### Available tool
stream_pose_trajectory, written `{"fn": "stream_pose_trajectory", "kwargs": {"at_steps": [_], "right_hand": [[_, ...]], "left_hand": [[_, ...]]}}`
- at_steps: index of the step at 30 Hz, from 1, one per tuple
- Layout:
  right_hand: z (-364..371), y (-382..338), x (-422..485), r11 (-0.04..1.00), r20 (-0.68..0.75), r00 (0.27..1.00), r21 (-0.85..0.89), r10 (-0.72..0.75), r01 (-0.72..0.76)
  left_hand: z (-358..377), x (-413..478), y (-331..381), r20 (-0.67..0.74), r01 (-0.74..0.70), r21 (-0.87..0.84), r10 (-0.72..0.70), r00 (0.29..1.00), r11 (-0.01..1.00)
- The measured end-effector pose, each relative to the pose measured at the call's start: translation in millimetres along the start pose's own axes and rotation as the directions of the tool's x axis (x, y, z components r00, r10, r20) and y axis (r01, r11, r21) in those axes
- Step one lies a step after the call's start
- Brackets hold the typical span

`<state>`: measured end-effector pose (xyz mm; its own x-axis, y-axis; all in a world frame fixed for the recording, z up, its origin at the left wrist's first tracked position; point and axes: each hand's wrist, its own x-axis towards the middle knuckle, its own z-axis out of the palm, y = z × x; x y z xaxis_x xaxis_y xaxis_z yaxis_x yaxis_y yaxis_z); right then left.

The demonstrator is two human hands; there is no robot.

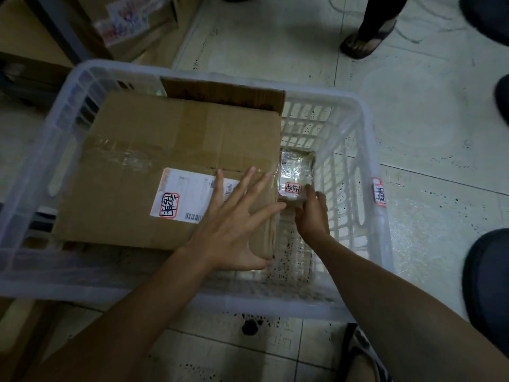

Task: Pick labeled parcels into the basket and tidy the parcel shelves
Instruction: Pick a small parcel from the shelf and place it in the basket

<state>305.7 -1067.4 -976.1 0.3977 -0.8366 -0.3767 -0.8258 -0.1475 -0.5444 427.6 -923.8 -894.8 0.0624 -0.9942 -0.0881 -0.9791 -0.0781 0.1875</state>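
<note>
A white slatted plastic basket [355, 133] stands on the tiled floor. A large brown cardboard parcel [154, 139] with a white shipping label and a red-framed handwritten sticker fills its left side. My left hand [234, 219] lies flat with fingers spread on the parcel's near right corner. A small parcel wrapped in clear tape [296, 169], bearing the same kind of sticker, sits in the gap between the big parcel and the basket's right wall. My right hand [312, 213] grips its near end.
Another cardboard box [129, 26] with a printed label sits on low shelving at the upper left. A person's sandalled foot [363, 42] stands beyond the basket. Dark shapes [487, 285] crowd the right edge. A sticker [379, 192] is on the basket's right rim.
</note>
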Motion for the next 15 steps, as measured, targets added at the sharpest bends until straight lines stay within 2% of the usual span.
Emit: {"fn": "stream_pose_trajectory", "kwargs": {"at_steps": [2, 5, 7, 8, 10, 11, 13, 15], "right_hand": [[0.1, 0.1, 2.2, 0.997, 0.023, 1.0, -0.07, 0.014, -0.012], [-2.1, -3.9, 7.9, 0.993, -0.034, 0.999, -0.113, 0.039, -0.043], [-9.8, -16.2, 7.0, 0.998, -0.012, 0.998, 0.008, 0.067, -0.067], [-16.7, -27.3, 4.9, 0.981, 0.021, 0.989, 0.13, 0.144, -0.146], [-36.2, -53.7, 0.0, 0.869, 0.115, 0.943, 0.366, 0.311, -0.332], [-48.8, -66.1, -3.3, 0.841, 0.146, 0.93, 0.397, 0.337, -0.367], [-80.8, -90.6, -13.6, 0.915, 0.138, 0.96, 0.297, 0.244, -0.275], [-119.9, -115.9, -34.1, 0.978, 0.121, 0.989, 0.179, 0.084, -0.105]], "left_hand": [[1.6, 1.1, -1.1, 0.014, 0.01, -0.002, -0.01, 1.0, 1.0], [4.8, 2.7, -3.0, 0.014, 0.017, -0.032, -0.016, 1.0, 0.999], [4.7, 1.2, -1.9, 0.035, 0.033, -0.054, -0.031, 0.999, 0.998], [2.1, 0.8, -1.6, 0.067, 0.04, -0.05, -0.037, 0.997, 0.998], [-12.6, 2.9, -5.0, 0.158, 0.093, -0.101, -0.076, 0.985, 0.991], [-25.6, 3.0, -6.1, 0.207, 0.176, -0.173, -0.138, 0.968, 0.969], [-62.5, 2.2, -5.8, 0.264, 0.363, -0.287, -0.291, 0.92, 0.886], [-109.0, -4.1, 0.7, 0.206, 0.456, -0.319, -0.409, 0.889, 0.831]]}}
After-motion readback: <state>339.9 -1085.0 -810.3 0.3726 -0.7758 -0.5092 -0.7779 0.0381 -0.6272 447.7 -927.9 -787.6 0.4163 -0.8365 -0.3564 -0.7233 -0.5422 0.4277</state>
